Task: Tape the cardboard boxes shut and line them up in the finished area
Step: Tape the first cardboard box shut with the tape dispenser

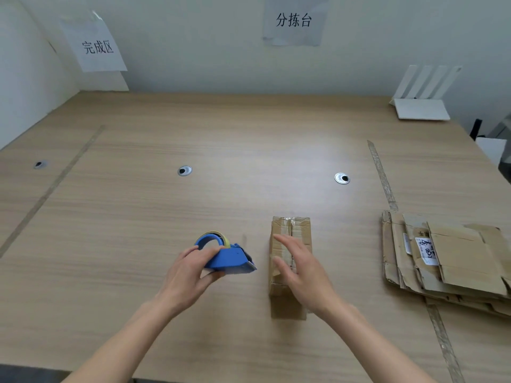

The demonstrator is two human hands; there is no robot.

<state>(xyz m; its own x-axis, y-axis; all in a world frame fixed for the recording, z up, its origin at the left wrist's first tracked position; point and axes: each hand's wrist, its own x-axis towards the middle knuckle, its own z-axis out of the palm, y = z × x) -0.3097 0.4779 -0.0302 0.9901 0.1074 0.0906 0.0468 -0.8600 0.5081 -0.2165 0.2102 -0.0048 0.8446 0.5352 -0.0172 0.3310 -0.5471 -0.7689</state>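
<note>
Bare wooden table (221, 139) fills the upper frame to the wall. Lower centre, the left hand (190, 272) grips a blue tape dispenser (226, 255). The right hand (301, 269), fingers straight, rests on the cardboard box (290, 233).

Tape dispenser (225, 255) just left of box (290, 261), flattened cardboard stack (448, 258) well right, all on table (221, 150).

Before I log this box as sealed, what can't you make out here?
Head view only:
- Brown cardboard box: near part of its taped seam, covered by the right hand.
- Blue tape dispenser: handle, wrapped by the left hand.
- Flattened cardboard stack: cut off by the right edge; label too small.
</note>
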